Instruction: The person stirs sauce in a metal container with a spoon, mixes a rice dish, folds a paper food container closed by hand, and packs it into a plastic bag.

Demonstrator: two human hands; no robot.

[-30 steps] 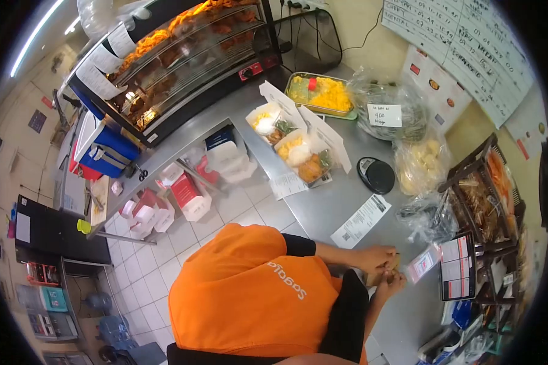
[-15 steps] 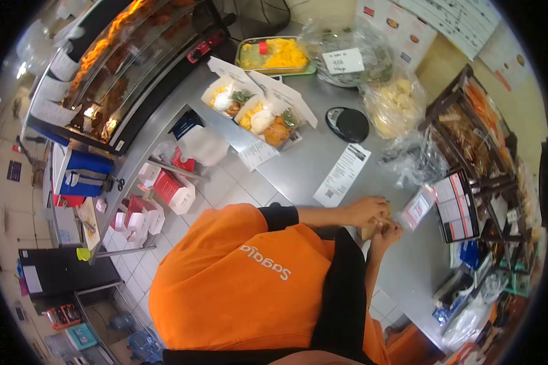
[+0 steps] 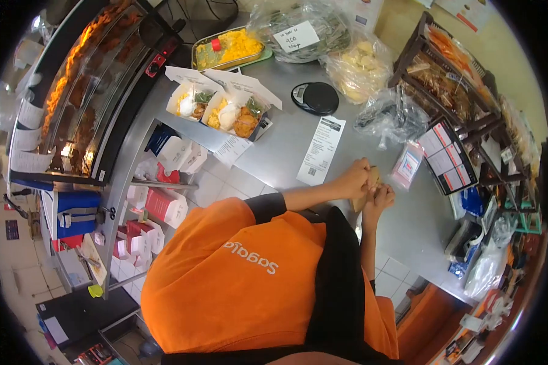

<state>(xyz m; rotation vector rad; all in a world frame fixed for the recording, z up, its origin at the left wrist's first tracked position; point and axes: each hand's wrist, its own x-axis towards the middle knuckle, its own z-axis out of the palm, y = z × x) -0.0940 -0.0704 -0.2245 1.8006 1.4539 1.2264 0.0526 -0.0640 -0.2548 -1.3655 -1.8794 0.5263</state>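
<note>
Over the steel counter, my left hand (image 3: 358,178) and my right hand (image 3: 379,201) are close together, fingers closed on a small flat brown piece (image 3: 359,202). Fingers cover much of it, and its kind cannot be made out. Just beyond my left hand a printed receipt (image 3: 321,151) lies flat on the counter. To the right of my hands is a clear pack with a blue and red label (image 3: 410,163). Two open white meal boxes (image 3: 234,115) hold yellow food, white rice, greens and fried pieces.
A black round scale (image 3: 316,98), a tray of yellow food (image 3: 228,50), and bags of greens (image 3: 304,36) and pale pieces (image 3: 359,68) stand at the back. A lit display warmer (image 3: 88,97) is at left, a dark rack (image 3: 450,91) at right. Folded boxes (image 3: 164,204) sit below.
The view has swung, so the counter things appear further left and mostly higher. More of the brown piece shows between my hands, which stay close together.
</note>
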